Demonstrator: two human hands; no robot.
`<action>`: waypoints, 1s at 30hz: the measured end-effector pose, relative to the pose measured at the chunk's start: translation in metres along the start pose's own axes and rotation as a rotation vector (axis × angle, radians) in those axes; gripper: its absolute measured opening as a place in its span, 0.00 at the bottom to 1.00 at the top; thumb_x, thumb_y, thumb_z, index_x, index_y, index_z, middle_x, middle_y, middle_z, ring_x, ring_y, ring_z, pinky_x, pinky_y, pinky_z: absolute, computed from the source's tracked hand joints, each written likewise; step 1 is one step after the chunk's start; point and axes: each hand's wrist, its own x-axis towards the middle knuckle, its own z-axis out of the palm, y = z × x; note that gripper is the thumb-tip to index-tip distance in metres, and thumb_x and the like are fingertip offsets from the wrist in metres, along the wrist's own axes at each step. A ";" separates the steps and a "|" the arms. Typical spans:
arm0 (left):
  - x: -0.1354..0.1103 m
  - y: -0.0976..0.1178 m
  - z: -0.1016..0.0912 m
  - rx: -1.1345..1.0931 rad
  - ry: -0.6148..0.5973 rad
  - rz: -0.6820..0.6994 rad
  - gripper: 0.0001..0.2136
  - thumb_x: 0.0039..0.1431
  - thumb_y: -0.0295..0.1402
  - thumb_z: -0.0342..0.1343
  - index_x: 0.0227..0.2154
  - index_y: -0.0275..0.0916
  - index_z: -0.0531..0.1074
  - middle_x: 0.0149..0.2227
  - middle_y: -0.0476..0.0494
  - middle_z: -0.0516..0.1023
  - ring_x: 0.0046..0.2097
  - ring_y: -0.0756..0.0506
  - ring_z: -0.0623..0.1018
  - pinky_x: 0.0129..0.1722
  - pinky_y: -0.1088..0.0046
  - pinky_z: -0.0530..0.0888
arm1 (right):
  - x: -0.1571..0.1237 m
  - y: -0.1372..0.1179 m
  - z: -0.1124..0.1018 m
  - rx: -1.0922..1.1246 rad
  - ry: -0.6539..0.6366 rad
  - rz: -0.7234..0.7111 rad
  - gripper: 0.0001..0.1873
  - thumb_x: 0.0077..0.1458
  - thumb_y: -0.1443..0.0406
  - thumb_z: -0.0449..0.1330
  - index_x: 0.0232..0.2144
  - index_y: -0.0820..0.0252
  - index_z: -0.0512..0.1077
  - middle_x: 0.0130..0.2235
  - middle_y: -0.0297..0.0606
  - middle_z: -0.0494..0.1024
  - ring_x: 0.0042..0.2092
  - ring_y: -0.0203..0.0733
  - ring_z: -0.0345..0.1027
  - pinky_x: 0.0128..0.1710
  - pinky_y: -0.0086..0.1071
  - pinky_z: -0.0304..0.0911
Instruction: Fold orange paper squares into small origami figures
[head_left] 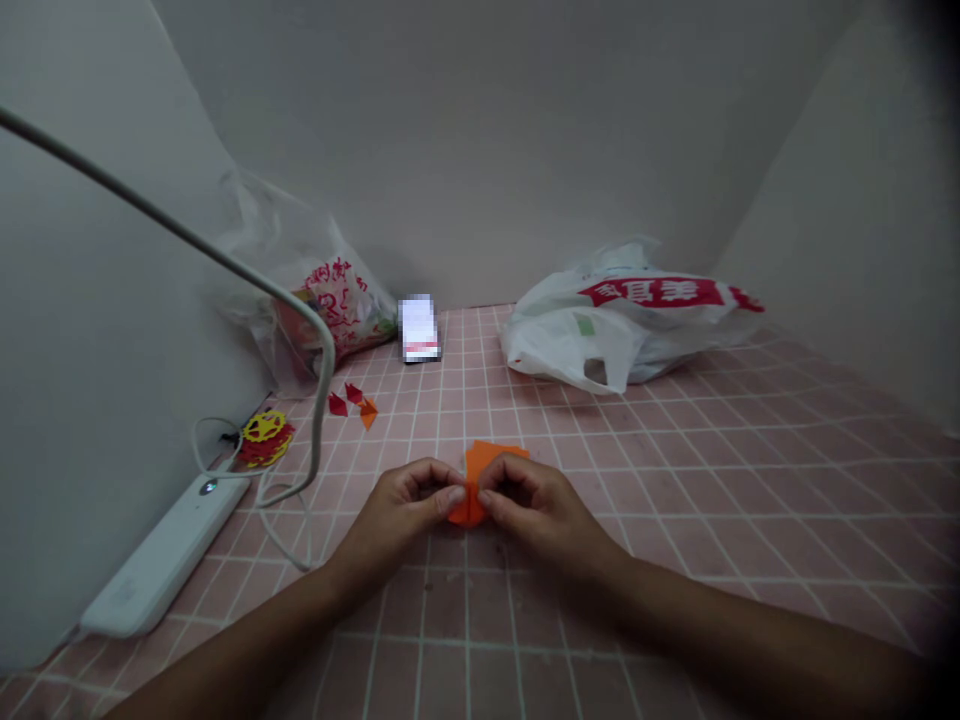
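Between my two hands is a piece of orange paper (495, 455), partly folded, with a crease or slit running down its near part. My left hand (416, 500) pinches its left edge between thumb and forefinger. On the other side, my right hand (529, 495) pinches the paper close to the middle, fingertips near those of the left. The fingers hide part of the sheet. Farther back to the left lie small folded paper pieces, two red (338, 404) and one orange (367, 413).
A white power strip (169, 555) with a pale cable (319, 440) runs along the left wall. Yellow and red cut-outs (264, 427) lie beside it. A phone (419, 328) and two plastic bags, one left (337, 300) and one right (637, 320), stand at the back of the pink tiled surface (675, 600).
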 end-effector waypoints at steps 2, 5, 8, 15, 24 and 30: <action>0.001 0.000 0.000 -0.005 -0.006 -0.023 0.11 0.50 0.38 0.65 0.31 0.36 0.74 0.29 0.50 0.75 0.30 0.51 0.73 0.34 0.74 0.70 | 0.000 0.001 0.000 0.006 -0.009 0.006 0.06 0.52 0.66 0.58 0.24 0.59 0.67 0.27 0.33 0.69 0.30 0.36 0.61 0.30 0.30 0.57; 0.001 0.001 0.000 -0.002 -0.014 -0.041 0.11 0.49 0.38 0.65 0.31 0.35 0.74 0.28 0.50 0.75 0.29 0.51 0.73 0.33 0.74 0.70 | 0.000 0.002 0.000 0.016 -0.020 0.016 0.05 0.52 0.66 0.58 0.25 0.59 0.67 0.27 0.32 0.69 0.30 0.36 0.62 0.30 0.30 0.57; 0.000 0.003 0.001 0.014 -0.012 -0.028 0.12 0.50 0.39 0.64 0.29 0.35 0.74 0.27 0.50 0.75 0.28 0.51 0.73 0.32 0.74 0.70 | -0.001 0.003 0.000 0.020 -0.022 0.005 0.05 0.52 0.66 0.58 0.25 0.59 0.67 0.27 0.33 0.70 0.30 0.36 0.62 0.30 0.30 0.58; -0.001 0.003 0.001 0.096 0.016 0.022 0.10 0.51 0.37 0.63 0.29 0.35 0.74 0.27 0.50 0.74 0.30 0.51 0.72 0.33 0.74 0.69 | 0.000 0.002 0.001 0.031 -0.028 0.026 0.05 0.51 0.66 0.58 0.24 0.59 0.67 0.27 0.33 0.70 0.29 0.36 0.62 0.29 0.30 0.58; -0.001 0.003 -0.002 0.042 -0.038 -0.033 0.10 0.51 0.37 0.64 0.30 0.36 0.75 0.28 0.50 0.74 0.30 0.51 0.71 0.33 0.75 0.67 | 0.000 0.001 0.001 0.002 -0.046 0.031 0.04 0.51 0.67 0.57 0.24 0.59 0.67 0.27 0.33 0.72 0.30 0.37 0.64 0.29 0.30 0.58; 0.001 0.000 -0.007 -0.023 -0.091 -0.097 0.10 0.51 0.38 0.65 0.30 0.36 0.75 0.28 0.50 0.75 0.29 0.51 0.72 0.34 0.74 0.67 | 0.000 -0.001 0.001 0.017 -0.047 0.042 0.04 0.50 0.67 0.57 0.24 0.59 0.67 0.27 0.33 0.71 0.30 0.37 0.63 0.29 0.31 0.58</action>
